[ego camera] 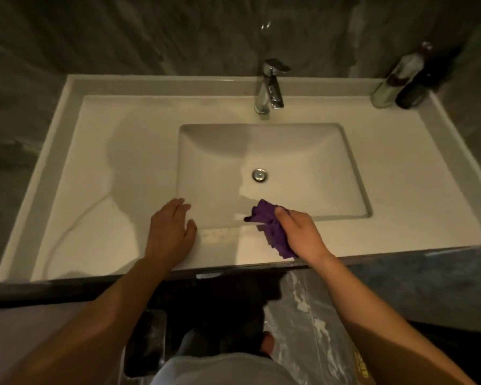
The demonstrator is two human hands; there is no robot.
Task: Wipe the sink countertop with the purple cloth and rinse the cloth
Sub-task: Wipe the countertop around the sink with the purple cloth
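The white sink countertop (417, 176) fills the view, with a rectangular basin (303, 151) sunk in its middle and a round metal drain (259, 174). My right hand (300, 234) grips the crumpled purple cloth (270, 226) at the basin's front rim, and the cloth hangs down over the front strip of the counter. My left hand (172, 229) lies flat, fingers apart, on the front strip at the basin's front left corner. It holds nothing.
A chrome faucet (270, 87) stands behind the basin. Two bottles (397, 79) stand at the back right corner. A raised rim runs along the back and sides. Dark marbled walls surround the counter. Below the front edge lie the floor and a bin.
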